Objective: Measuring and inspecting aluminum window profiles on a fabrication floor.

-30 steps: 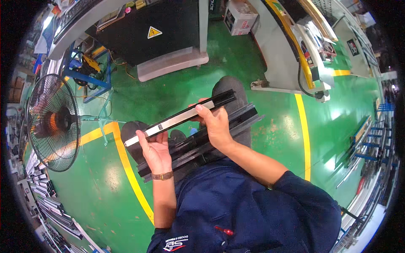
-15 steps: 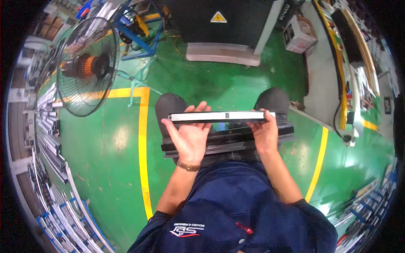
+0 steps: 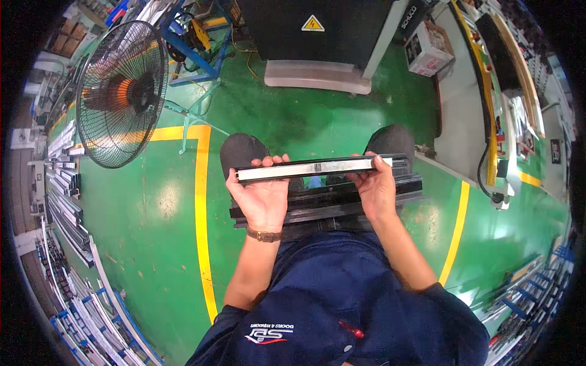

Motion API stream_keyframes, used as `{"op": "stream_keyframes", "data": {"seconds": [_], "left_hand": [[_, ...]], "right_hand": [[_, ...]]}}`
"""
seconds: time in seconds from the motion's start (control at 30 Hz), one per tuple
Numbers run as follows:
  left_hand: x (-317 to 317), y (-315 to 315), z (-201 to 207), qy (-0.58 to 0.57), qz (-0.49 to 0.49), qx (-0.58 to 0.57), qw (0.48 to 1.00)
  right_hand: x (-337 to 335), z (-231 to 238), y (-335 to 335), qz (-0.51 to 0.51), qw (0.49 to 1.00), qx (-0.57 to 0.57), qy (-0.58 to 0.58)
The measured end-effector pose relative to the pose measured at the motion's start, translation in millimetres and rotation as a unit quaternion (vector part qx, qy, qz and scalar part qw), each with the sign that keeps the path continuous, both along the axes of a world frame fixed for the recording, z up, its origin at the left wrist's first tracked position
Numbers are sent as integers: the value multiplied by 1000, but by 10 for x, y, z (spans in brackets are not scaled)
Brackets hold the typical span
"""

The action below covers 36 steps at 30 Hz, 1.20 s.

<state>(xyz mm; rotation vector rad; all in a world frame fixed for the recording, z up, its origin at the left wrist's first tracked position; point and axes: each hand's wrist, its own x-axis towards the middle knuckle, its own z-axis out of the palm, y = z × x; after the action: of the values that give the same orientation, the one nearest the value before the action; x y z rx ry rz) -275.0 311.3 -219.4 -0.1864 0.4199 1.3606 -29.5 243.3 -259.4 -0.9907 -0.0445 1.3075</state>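
Note:
A short, straight black profile bar [image 3: 293,171] with a whitish strip along its upward face lies crosswise between my hands, its right end slightly higher in the picture. My left hand [image 3: 264,202] holds its left end, thumb at the near corner and fingertips curling up past the far edge. Near the right end, my right hand [image 3: 377,194] grips it with the thumb on top and fingers beneath. Below the bar, several black profile lengths [image 3: 332,206] rest across my lap, partly hidden by my hands.
A round fan [image 3: 122,94] stands at the far left, beside a blue metal frame [image 3: 198,58]. Ahead is a black cabinet [image 3: 311,46] with a warning sign. A cardboard box [image 3: 429,50] sits to its right. Racks of long profiles [image 3: 67,201] line the left; yellow lines mark the green floor.
The bar has tipped, its left end lower in the picture, and shows more of its whitish face. My left fingers, stretched out before, now curl round it. The view has shifted slightly.

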Motion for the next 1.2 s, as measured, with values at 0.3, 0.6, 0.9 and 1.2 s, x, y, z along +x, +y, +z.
{"op": "stream_keyframes", "data": {"seconds": [0.3,0.6,0.9,1.2], "left_hand": [[-56,-6,-125,18,13,8,1000],[-11,8,-74,45,15,-7,999],[265,-112,204,293,-33,136,946],[552,0,518,324,-50,401,855]], "right_hand": [[-83,78,-22,1,1000,-1,-11],[-81,40,-15,-10,1000,-8,-19],[81,19,144,14,992,-108,67],[273,-179,254,126,955,-173,203]]}}
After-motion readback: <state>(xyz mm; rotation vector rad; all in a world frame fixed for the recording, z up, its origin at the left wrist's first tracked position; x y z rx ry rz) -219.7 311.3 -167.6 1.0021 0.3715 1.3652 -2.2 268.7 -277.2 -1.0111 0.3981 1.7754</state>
